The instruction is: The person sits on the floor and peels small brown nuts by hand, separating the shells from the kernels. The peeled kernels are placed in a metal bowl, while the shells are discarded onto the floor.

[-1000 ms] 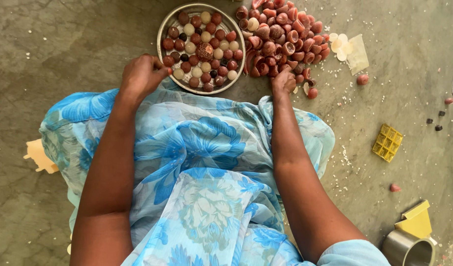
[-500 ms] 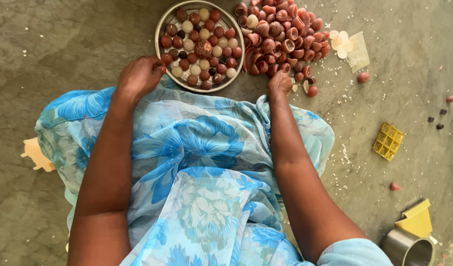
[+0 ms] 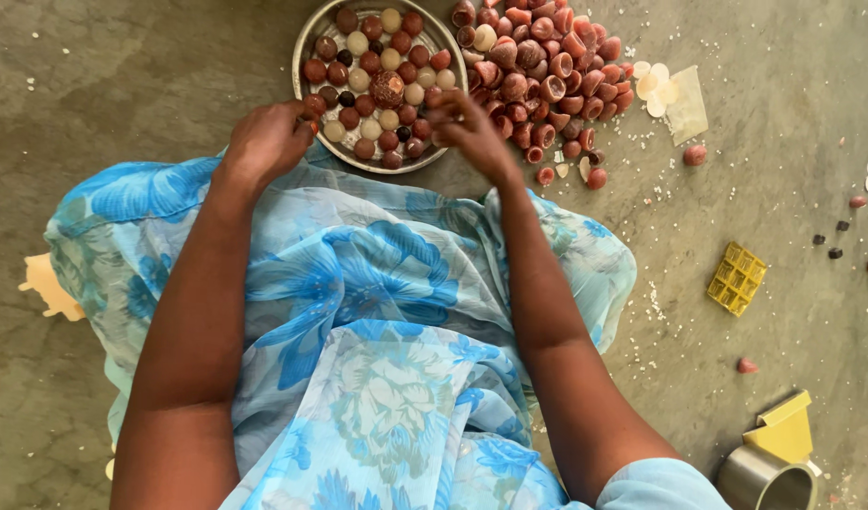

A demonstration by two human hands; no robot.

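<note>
A round metal plate (image 3: 306, 42) on the floor holds several red-brown and cream round pieces. My left hand (image 3: 264, 142) rests at the plate's near left rim with its fingers curled under; what they hold is hidden. My right hand (image 3: 471, 132) hovers over the plate's near right edge, fingertips bunched and pointing down at the pieces. I cannot tell if a piece is pinched between them. A heap of red-brown cup-shaped shells (image 3: 547, 66) lies just right of the plate, beside my right hand.
My lap is covered by a blue flowered cloth (image 3: 377, 312). On the floor to the right lie a yellow grid piece (image 3: 736, 279), pale round slices (image 3: 656, 85), stray red pieces and white crumbs. A metal cup (image 3: 764, 482) with a yellow part stands at the bottom right.
My right hand has moved left from the edge of the shell heap to the plate's near right edge. My left hand has stayed at the plate's rim.
</note>
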